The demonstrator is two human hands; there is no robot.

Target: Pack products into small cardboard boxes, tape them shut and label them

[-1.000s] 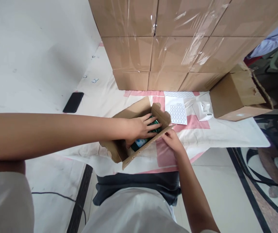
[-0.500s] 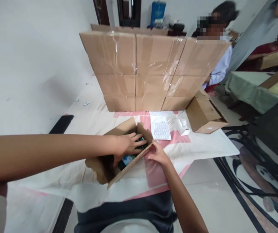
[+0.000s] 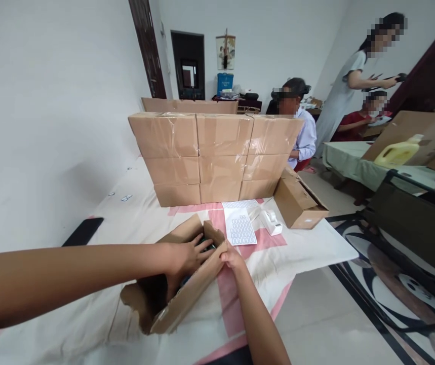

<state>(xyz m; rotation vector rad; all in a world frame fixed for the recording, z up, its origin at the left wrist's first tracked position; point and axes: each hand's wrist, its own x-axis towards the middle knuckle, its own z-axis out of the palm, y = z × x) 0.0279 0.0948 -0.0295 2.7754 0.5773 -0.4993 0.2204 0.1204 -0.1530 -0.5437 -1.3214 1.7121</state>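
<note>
An open cardboard box (image 3: pixel 187 304) stands tilted on the cloth-covered table (image 3: pixel 270 263) in front of me. My left hand (image 3: pixel 187 258) reaches down into it with its fingers spread, over dark items mostly hidden below the palm. At the box's right corner my right hand (image 3: pixel 232 256) grips the cardboard edge, thumb on the near side. Just beyond the box lies a white sheet of labels (image 3: pixel 243 228), with a white tape dispenser (image 3: pixel 271 222) to its right.
A wall of taped cardboard boxes (image 3: pixel 221 157) rises behind. Another open carton (image 3: pixel 301 203) sits at the table's right end. A black phone-like slab (image 3: pixel 83 232) lies at left. Several people are beyond, near a green-covered table (image 3: pixel 348 157).
The view has tilted up. My left hand is deeper in the box, and my right hand has closed on its corner edge. The box has tipped slightly.
</note>
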